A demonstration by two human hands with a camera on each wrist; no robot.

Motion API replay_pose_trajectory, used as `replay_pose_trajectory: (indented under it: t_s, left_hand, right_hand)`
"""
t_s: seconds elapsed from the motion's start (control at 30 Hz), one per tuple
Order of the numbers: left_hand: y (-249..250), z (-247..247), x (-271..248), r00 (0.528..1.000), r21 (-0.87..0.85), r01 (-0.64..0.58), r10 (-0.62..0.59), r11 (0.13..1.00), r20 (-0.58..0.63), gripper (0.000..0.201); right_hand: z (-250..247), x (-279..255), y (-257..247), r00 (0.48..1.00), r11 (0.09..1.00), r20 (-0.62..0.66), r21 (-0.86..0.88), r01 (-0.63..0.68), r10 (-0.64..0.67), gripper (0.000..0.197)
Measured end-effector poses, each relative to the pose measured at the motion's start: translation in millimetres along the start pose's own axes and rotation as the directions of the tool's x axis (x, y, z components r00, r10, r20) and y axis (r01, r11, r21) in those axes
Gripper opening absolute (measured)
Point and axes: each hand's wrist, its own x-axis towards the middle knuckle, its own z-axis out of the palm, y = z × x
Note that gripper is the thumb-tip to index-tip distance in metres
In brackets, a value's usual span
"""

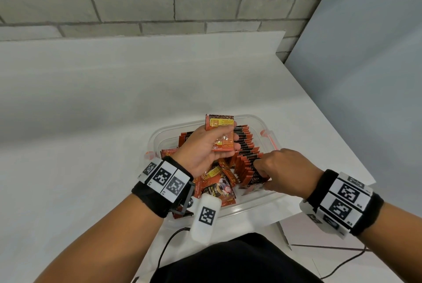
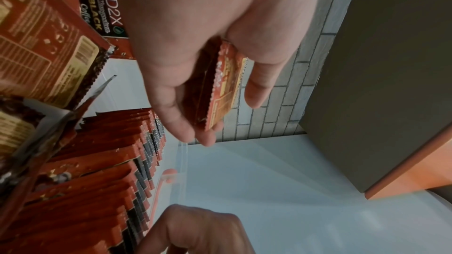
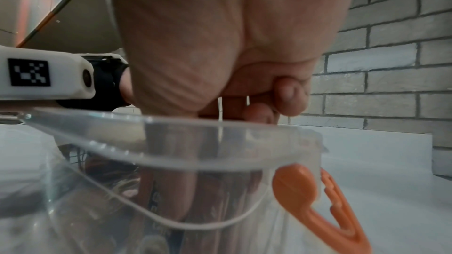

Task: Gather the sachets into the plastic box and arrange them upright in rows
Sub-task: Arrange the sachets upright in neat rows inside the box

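Observation:
A clear plastic box (image 1: 252, 116) with orange latches stands on the white table. Along its right side runs a row of upright red-and-black sachets (image 1: 247, 145), also seen from the left wrist (image 2: 117, 171). Loose sachets (image 1: 219, 189) lie jumbled in the left part. My left hand (image 1: 226, 143) hovers over the box and grips a small stack of sachets (image 1: 220, 128) between thumb and fingers (image 2: 257, 92). My right hand (image 1: 265, 175) reaches into the near end of the row and pinches the nearest sachets. Through the box wall (image 3: 171, 158) its fingers are blurred.
An orange latch (image 3: 318, 200) hangs on the box's right side. The table's right edge (image 1: 342, 141) runs close by the box. A brick wall (image 1: 159, 4) stands behind and a grey panel (image 1: 376, 77) at the right. A black cable (image 1: 164, 253) trails at the front.

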Motion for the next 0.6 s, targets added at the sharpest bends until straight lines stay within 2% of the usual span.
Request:
replay_pose_trajectory:
  t_s: [0.13,0.27,0.33,0.4,0.43,0.53,0.6]
  left_hand:
    - [1,-2,-2,0.999,-0.022,0.042,-0.042,0.999,0.01,0.018]
    - [2,-2,-4,0.997,0.03,0.064,-0.065,0.998,0.046,0.02]
    - [2,-1,-5,0.996,0.059,0.051,-0.055,0.997,0.066,0.016]
    - [0,1,-5,0.996,0.08,0.033,-0.04,0.996,0.078,0.013]
    - [0,1,-6,0.996,0.096,0.027,-0.035,0.995,0.082,0.013]
    - [-2,3,-6,0.994,0.142,0.015,-0.03,0.99,0.104,0.021]
    - [-1,6,-5,0.994,0.143,0.007,-0.023,0.99,0.108,0.026]
  right_hand:
    - [2,-1,8,1.0,0.996,0.007,0.083,0.021,-0.022,0.025]
    - [-16,-4,19,0.999,0.939,0.025,0.342,-0.047,0.041,0.025]
    - [-26,-3,22,0.989,0.868,-0.089,0.493,-0.062,0.121,0.022]
    - [-33,-1,24,0.938,0.762,-0.24,0.647,-0.037,0.25,0.023]
    - [-36,1,23,0.913,0.706,-0.272,0.707,-0.024,0.303,0.024]
    - [-40,9,17,0.915,0.577,-0.22,0.816,-0.017,0.339,0.03]
    - [-38,15,14,0.921,0.521,-0.205,0.853,0.002,0.331,0.024]
